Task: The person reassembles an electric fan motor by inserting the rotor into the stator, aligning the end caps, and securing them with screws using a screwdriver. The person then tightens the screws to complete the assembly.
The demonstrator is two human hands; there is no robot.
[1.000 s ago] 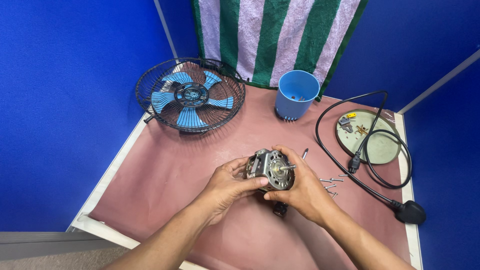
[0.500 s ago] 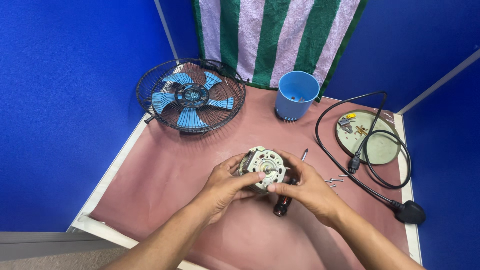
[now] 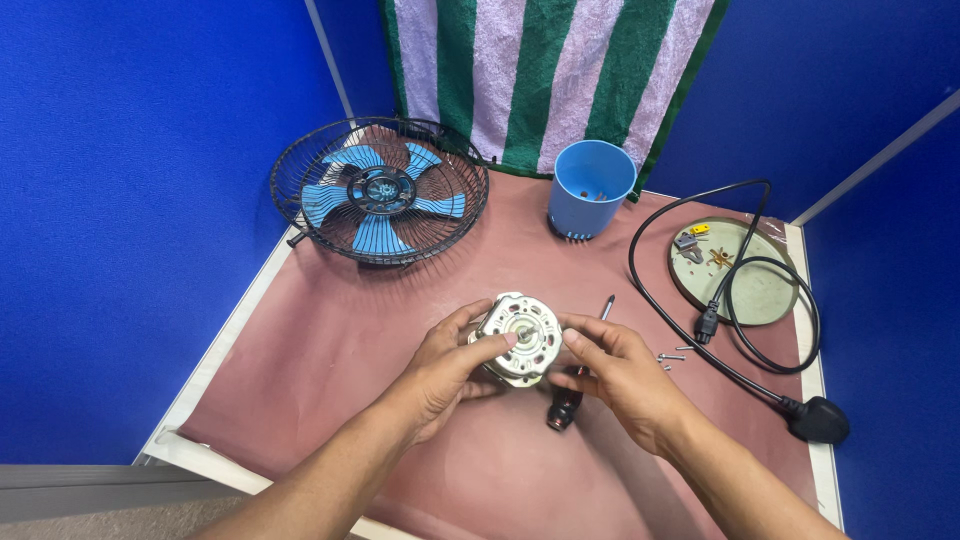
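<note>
Both hands grip one item at lower centre of the frame: the left hand (image 3: pixel 440 370) cups the round metal fan motor (image 3: pixel 518 338) from the side and below, thumb on its face, while the right hand (image 3: pixel 620 372) pinches its right edge, so the motor is held clear of the pink-covered surface (image 3: pixel 330 350). Largest hazard, in my judgement: the black power cable (image 3: pixel 735 300) loops loosely across the right side toward its plug (image 3: pixel 818 420) at lower right, and a forearm sweep could drag it and the round base plate (image 3: pixel 745 285) it lies on. Next, the motor is heavy for a fingertip hold; a slip would drop it onto the screwdriver (image 3: pixel 572 390) lying directly beneath the hands. Smallest, the loose screws (image 3: pixel 672 353) just right of the right hand could roll or be brushed off unnoticed. Containers: the wire fan guard (image 3: pixel 380 190) at upper left holds the blue blade; the blue cup (image 3: pixel 591 188) at upper centre stands upright with a few small dark pieces inside, too small to identify.
</note>
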